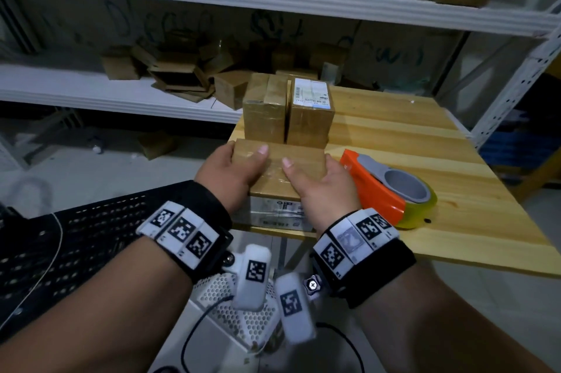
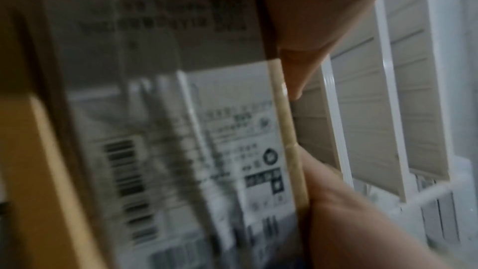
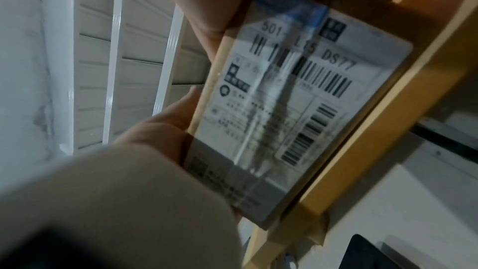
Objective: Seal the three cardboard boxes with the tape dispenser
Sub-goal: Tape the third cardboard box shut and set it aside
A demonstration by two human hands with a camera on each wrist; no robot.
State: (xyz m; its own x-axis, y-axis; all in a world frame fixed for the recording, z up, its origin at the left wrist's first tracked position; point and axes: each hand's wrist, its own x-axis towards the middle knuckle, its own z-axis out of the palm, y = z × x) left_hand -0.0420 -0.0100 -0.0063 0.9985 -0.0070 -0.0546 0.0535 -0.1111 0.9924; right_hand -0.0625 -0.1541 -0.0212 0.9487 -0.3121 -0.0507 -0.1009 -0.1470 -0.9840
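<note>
Near-left corner of counter (image 1: 425, 136): flat cardboard box (image 1: 291, 174) lying label-side toward the near edge, overhanging it slightly; gripped from both ends, likely to square it up or shift it, with the top face kept clear; glossy strip across the top looks like tape, so probably sealed already, though not certain.

Left hand (image 1: 235, 174): curled round the box's left end, thumb laid over the top face, fingers wrapped down the far-left side; clamped on the box.

Right hand (image 1: 321, 183): mirrored on the right end, thumb on top, palm against the side; fingers hidden behind the box in head view; also clamped on the box.

Behind, toward the far-left edge: two upright boxes (image 1: 288, 111) side by side, touching, both showing tape sheen; judged finished and parked clear.

Right of the held box, just beside the right hand: tape dispenser (image 1: 391, 187), orange body, lying on its side, untouched, within easy reach.
</note>
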